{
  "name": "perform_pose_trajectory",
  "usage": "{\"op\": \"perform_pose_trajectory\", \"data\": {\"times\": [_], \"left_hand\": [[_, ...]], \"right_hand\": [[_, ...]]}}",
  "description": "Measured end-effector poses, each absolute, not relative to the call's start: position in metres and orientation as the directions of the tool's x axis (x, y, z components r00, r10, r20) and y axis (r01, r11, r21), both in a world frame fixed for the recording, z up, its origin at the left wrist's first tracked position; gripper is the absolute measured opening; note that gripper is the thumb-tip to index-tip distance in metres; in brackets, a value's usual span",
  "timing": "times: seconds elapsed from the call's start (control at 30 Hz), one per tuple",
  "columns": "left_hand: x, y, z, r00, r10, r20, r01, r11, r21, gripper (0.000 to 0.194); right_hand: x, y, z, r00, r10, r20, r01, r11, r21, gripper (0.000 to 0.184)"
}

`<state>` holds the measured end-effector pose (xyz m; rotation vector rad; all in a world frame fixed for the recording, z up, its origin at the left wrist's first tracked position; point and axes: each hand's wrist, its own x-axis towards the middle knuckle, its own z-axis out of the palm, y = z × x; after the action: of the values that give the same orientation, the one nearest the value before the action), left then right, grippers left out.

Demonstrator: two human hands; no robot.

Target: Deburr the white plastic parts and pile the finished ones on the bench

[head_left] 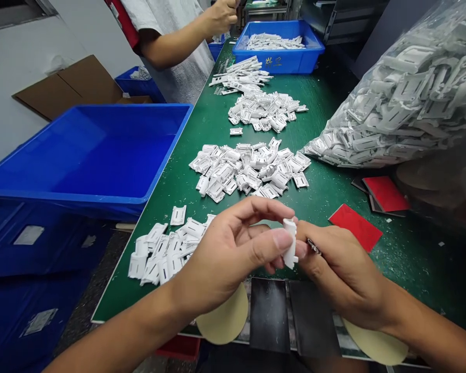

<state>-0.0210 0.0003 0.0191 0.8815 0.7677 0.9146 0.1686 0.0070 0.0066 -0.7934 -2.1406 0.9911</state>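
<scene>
Between the thumb and fingers of my left hand (252, 241) a white plastic part (289, 244) stands nearly upright. My right hand (339, 264) is closed beside it, its fingertips close against the part's right side. A small dark metal tool (314, 246), perhaps a blade, pokes out of the right fist; most of it is hidden by the fingers. To the left of my left hand lies a pile of similar white parts (166, 254). Beyond both hands is a larger pile of white parts (248, 171) on the green table (322, 194).
A large blue bin (101, 150) stands at the table's left edge. Farther back are more white pieces (264, 110) and a filled blue tub (277, 63). A clear bag of parts (407, 103) leans in from the right, near red pads (356, 226). Another person's arm (178, 44) is at the far left.
</scene>
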Motion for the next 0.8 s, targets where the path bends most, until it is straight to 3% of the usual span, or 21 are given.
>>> {"op": "perform_pose_trajectory", "data": {"times": [0.27, 0.37, 0.63, 0.8], "left_hand": [[-0.018, 0.000, 0.017, 0.431, 0.887, -0.165, -0.372, 0.341, 0.863, 0.006], [-0.017, -0.001, 0.014, 0.456, 0.874, -0.166, -0.395, 0.366, 0.842, 0.006], [-0.020, 0.003, 0.013, 0.477, 0.868, -0.140, -0.425, 0.367, 0.828, 0.005], [-0.020, 0.001, 0.014, 0.519, 0.844, -0.136, -0.475, 0.417, 0.775, 0.005]], "right_hand": [[0.168, 0.005, 0.000, -0.547, 0.698, 0.463, 0.482, 0.714, -0.507, 0.020], [0.166, 0.004, 0.001, -0.524, 0.708, 0.473, 0.512, 0.706, -0.489, 0.023], [0.173, 0.005, 0.004, -0.462, 0.655, 0.598, 0.529, 0.745, -0.407, 0.009], [0.176, 0.009, 0.005, -0.537, 0.578, 0.614, 0.472, 0.810, -0.349, 0.031]]}}
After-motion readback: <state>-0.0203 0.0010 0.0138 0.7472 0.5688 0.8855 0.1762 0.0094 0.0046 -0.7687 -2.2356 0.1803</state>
